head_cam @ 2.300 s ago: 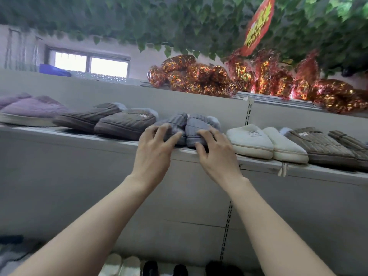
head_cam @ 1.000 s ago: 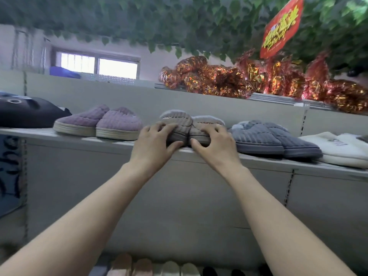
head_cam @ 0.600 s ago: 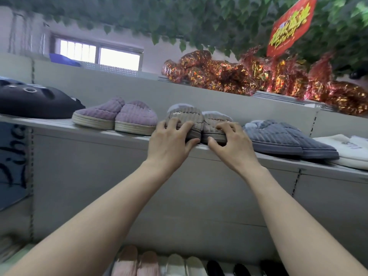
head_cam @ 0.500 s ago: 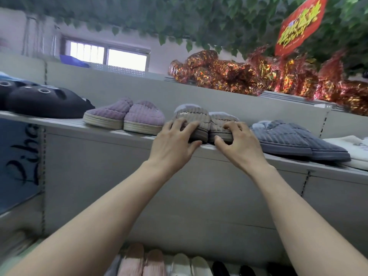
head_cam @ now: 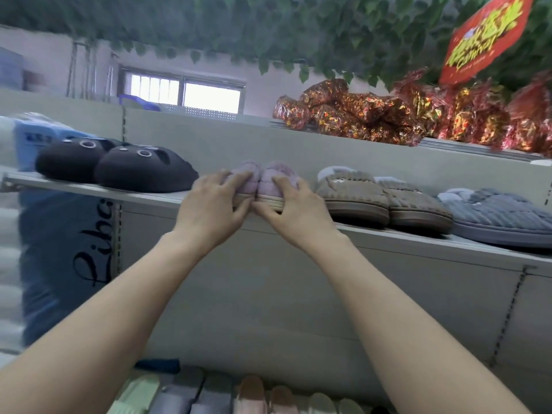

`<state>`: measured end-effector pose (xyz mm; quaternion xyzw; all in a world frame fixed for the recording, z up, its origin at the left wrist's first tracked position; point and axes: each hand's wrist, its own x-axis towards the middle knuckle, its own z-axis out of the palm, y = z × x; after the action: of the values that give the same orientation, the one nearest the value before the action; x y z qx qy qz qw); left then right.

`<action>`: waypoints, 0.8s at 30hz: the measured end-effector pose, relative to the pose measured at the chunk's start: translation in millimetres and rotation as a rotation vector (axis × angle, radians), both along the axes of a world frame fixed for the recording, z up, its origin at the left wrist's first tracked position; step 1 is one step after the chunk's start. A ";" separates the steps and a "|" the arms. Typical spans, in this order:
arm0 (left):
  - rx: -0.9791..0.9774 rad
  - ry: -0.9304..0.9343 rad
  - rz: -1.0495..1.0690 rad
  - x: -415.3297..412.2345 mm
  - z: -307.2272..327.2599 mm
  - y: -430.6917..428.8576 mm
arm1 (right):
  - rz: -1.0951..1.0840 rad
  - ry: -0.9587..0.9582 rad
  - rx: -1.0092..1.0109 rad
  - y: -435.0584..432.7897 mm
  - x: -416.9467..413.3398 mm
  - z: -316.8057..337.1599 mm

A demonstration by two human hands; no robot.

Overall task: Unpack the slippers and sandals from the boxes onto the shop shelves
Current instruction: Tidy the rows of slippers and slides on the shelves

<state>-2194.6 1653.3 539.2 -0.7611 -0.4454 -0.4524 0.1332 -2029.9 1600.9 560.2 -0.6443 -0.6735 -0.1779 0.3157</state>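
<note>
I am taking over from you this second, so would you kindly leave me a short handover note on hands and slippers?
Left hand and right hand each grip one of the lilac slippers, side by side at the front edge of the shelf.
Done: black pair, taupe pair and grey pair stand on that shelf.
Left: probably square the lilac slippers, then let go. No boxes in view.

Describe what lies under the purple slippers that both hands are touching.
The purple slippers stand on the grey shelf, at its front edge. The left hand and right hand cover most of the soles, hiding the contact.
</note>
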 end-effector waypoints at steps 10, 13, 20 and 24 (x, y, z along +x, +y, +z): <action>0.085 0.023 -0.055 -38.3 -5.3 16.4 | -0.005 0.041 0.101 15.4 -38.0 -3.8; 0.074 0.034 -0.074 -38.3 -4.9 17.2 | -0.049 0.030 0.083 15.2 -39.5 -5.8; 0.333 0.075 -0.052 -13.7 -4.9 -5.6 | -0.080 -0.041 0.386 -22.9 -6.4 -8.0; 0.330 0.049 -0.350 50.2 8.4 -36.8 | -0.354 -0.073 0.490 -64.0 62.7 -2.8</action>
<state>-2144.5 1616.5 547.6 -0.8052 -0.2235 -0.5168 0.1860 -1967.2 1536.9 557.4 -0.6494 -0.4987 -0.4102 0.4016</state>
